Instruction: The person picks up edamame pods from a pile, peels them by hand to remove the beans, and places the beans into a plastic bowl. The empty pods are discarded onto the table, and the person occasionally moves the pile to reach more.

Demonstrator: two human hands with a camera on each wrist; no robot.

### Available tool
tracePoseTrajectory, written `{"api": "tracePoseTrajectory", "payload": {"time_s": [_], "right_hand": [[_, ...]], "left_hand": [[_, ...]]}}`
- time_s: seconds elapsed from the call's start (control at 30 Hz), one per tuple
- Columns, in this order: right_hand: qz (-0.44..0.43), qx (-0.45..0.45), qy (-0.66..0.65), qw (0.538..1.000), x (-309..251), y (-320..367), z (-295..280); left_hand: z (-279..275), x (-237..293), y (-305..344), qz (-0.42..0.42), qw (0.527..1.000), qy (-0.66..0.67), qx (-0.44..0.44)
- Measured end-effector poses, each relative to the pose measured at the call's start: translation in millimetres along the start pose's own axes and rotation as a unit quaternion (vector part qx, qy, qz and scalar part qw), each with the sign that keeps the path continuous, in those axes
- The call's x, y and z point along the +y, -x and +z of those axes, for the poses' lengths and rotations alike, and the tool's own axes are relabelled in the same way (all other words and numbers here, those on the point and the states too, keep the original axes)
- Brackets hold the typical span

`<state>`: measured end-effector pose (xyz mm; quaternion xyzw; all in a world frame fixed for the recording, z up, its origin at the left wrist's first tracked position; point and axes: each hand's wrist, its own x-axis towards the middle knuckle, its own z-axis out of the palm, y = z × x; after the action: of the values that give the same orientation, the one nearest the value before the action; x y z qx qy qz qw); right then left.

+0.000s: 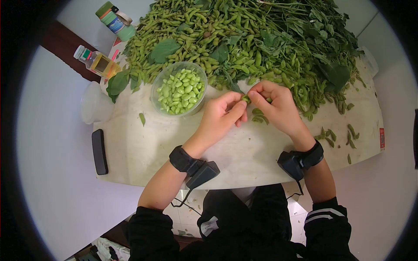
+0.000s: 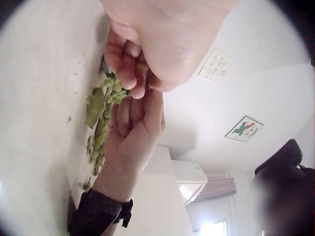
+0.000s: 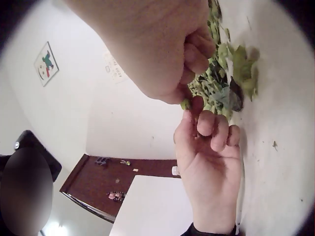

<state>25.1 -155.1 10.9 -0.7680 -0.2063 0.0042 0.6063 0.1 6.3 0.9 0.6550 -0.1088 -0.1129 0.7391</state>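
Observation:
In the head view the left hand (image 1: 221,116) pinches a green pod (image 1: 246,98) between thumb and index finger, right of a round clear tub (image 1: 155,96) holding shelled green beans (image 1: 180,91). The right hand (image 1: 278,106) meets it from the other side, thumb and index finger at the same pod. A bit of green shows between the fingertips in the right wrist view, where the left hand (image 3: 211,167) faces the camera. The hands hide most of the pod. Several opened pods (image 1: 259,116) lie on the table just below the fingers.
A large heap of pods (image 1: 187,26) and leafy stems (image 1: 300,35) covers the table's far side. At the left are a green bottle (image 1: 116,24), an oil bottle (image 1: 100,64), an empty clear tub (image 1: 93,103) and a black phone (image 1: 99,151). Loose pods (image 1: 329,137) lie at the right.

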Motion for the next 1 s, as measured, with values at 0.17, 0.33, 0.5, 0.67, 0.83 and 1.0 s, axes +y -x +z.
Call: {"api": "tracePoseTrajectory", "payload": {"time_s": [0.17, 0.33, 0.5, 0.67, 0.83, 1.0], "right_hand": [[0.018, -0.004, 0.018, 1.0, 0.4, -0.4, -0.6], [0.027, -0.027, 0.037, 0.999, 1.9, -1.4, -1.6], [0.016, -0.02, 0.019, 0.999, 6.9, -1.4, 1.0], [0.054, -0.003, 0.004, 0.999, 0.1, -1.2, -1.5], [0.013, 0.004, 0.042, 0.999, 10.2, -3.2, -5.0], [0.017, 0.004, 0.058, 0.998, 7.6, -3.6, -8.6]], "left_hand": [[0.2, -0.1, -0.4, -0.006, 1.0, -0.004, -0.013], [1.1, 1.5, 1.3, -0.009, 1.0, -0.004, -0.012], [1.6, 0.5, 1.3, -0.003, 1.0, 0.011, -0.006], [0.6, -2.7, -1.9, -0.019, 0.999, 0.03, 0.009], [-0.9, 0.2, -0.8, -0.038, 0.999, -0.005, 0.013], [-1.6, -0.5, -1.8, -0.032, 0.999, -0.024, 0.016]]}}
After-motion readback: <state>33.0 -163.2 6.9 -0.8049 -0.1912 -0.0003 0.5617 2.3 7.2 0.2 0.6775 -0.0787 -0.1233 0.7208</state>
